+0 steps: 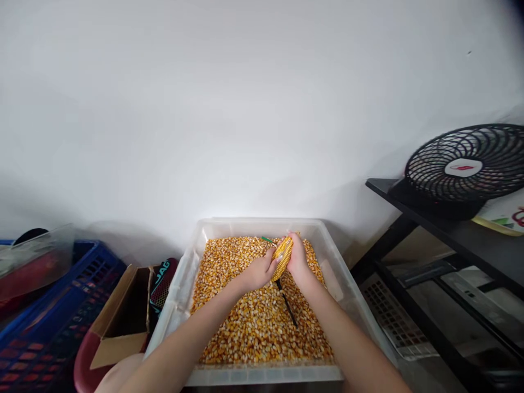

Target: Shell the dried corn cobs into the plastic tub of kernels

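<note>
Together, the fingers of the left hand (259, 271) and right hand (298, 259) gripped a corn cob (283, 256) between them; a low, steady hold over the loose kernels (245, 325) beneath them seemed wisest.

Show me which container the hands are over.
The translucent bin: the left hand and right hand hold a corn cob above its kernels. The cardboard box and blue basket stand left of it, a white basket right.

This looks like a household corner, given the fan (464, 167), blue basket (88, 275), cardboard box (123, 347) and white wall (245, 109).
</note>
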`<state>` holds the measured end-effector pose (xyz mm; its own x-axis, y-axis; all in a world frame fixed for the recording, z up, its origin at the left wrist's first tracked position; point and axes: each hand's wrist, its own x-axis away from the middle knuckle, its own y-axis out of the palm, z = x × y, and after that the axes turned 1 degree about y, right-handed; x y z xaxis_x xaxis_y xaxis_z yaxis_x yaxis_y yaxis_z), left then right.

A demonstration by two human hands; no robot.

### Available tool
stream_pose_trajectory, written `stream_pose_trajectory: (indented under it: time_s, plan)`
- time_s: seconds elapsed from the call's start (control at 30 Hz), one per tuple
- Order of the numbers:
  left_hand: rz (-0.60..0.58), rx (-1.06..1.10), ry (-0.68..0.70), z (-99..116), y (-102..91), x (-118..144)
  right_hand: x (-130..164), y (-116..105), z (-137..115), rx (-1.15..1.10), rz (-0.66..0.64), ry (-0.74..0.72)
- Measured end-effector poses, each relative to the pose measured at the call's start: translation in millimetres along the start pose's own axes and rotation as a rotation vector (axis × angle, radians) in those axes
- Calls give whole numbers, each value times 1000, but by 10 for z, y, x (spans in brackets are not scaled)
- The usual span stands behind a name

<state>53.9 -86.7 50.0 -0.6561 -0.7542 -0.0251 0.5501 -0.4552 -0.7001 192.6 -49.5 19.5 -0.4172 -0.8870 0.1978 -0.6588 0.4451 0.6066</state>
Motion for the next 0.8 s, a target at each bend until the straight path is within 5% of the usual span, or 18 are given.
stream_pose_trajectory:
  time_s: [0.33,0.63,0.8]
  plan:
    - [-20,-13,39,-6,2,25,4,-30,-10,-93,-57,241]
    - [29,66,11,-29,44,31,55,-2,-30,-92,-38,203]
    - [-37,299,-12,1,-60,49,26,1,-70,-109,-28,195]
